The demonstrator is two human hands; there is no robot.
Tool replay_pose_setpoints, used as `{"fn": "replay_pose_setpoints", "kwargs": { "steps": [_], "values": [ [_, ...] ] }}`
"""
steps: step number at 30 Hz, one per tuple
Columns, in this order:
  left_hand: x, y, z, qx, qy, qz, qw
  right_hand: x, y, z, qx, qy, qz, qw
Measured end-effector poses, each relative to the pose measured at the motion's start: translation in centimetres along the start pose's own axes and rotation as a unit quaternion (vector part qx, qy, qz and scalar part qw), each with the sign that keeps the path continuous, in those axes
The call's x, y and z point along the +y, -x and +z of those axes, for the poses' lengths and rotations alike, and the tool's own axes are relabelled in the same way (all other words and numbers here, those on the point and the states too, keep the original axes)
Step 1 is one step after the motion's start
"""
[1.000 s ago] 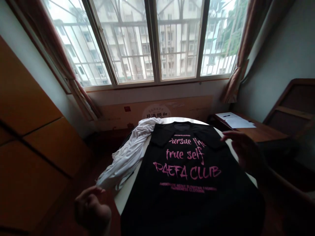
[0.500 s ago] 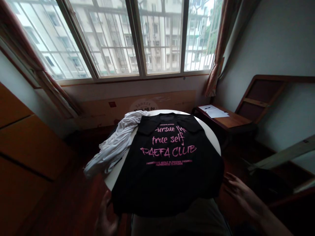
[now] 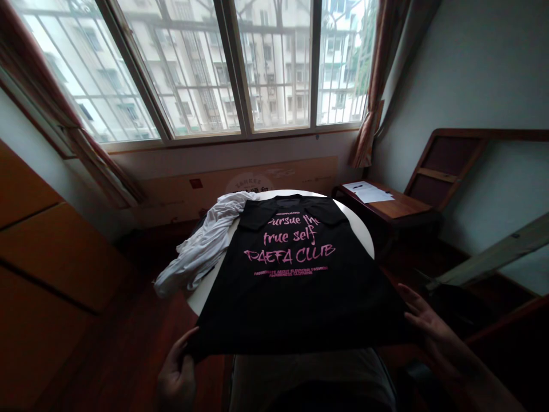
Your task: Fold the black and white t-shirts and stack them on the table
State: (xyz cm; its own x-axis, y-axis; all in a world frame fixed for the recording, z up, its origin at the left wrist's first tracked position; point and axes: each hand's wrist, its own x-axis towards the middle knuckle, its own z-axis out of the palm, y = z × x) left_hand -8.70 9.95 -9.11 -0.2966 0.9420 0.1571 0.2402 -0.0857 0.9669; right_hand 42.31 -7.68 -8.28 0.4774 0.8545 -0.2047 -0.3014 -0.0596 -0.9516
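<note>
A black T-shirt [image 3: 295, 309] with pink lettering lies spread over a round white table [image 3: 360, 226], its sleeves folded inward near the collar. Its hem hangs off the near side and is stretched out between both hands. My left hand [image 3: 179, 366] pinches the left hem corner between thumb and fingers. On the other side, my right hand [image 3: 422, 315] grips the right hem corner, with part of the fingers hidden by dark cloth. Beside the T-shirt, a crumpled white cloth [image 3: 206, 240] drapes over the table's left edge.
Past the table, a long cardboard box [image 3: 180, 191] leans below the barred window [image 3: 274, 74]. Papers and a pen lie on a low wooden table [image 3: 403, 209] at the right. An orange cabinet [image 3: 38, 274] stands at the left.
Both hands have closed on the hem corners, which were loose before. The hem is now pulled wide and lifted, its right corner drawn outward. The view has shifted slightly.
</note>
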Motion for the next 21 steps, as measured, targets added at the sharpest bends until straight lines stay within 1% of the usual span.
{"fn": "replay_pose_setpoints", "kwargs": {
  "steps": [4,6,9,13,15,17,21],
  "values": [
    [-0.1,-0.8,0.6,-0.030,0.060,-0.030,0.997,0.3,1.2,-0.3,-0.115,0.078,-0.034,0.990],
    [-0.3,-1.1,0.5,-0.029,0.067,-0.053,0.996,0.3,1.6,-0.2,-0.134,0.116,-0.032,0.984],
    [-0.2,-1.1,0.4,-0.009,0.066,-0.074,0.995,-0.3,1.8,-0.2,-0.096,0.183,-0.032,0.978],
    [0.7,-0.5,0.5,0.002,0.076,-0.077,0.994,-1.2,1.8,-1.0,-0.043,0.228,-0.071,0.970],
    [1.2,-0.3,0.5,-0.002,0.083,-0.078,0.993,-1.5,1.8,-1.5,-0.031,0.216,-0.077,0.973],
    [1.7,-0.2,0.4,-0.004,0.076,-0.075,0.994,-1.7,2.0,-1.7,-0.024,0.177,-0.071,0.981],
    [2.5,-0.5,-0.3,-0.005,0.042,-0.076,0.996,-2.5,2.5,-1.2,0.007,0.094,-0.027,0.995]
  ]
}}
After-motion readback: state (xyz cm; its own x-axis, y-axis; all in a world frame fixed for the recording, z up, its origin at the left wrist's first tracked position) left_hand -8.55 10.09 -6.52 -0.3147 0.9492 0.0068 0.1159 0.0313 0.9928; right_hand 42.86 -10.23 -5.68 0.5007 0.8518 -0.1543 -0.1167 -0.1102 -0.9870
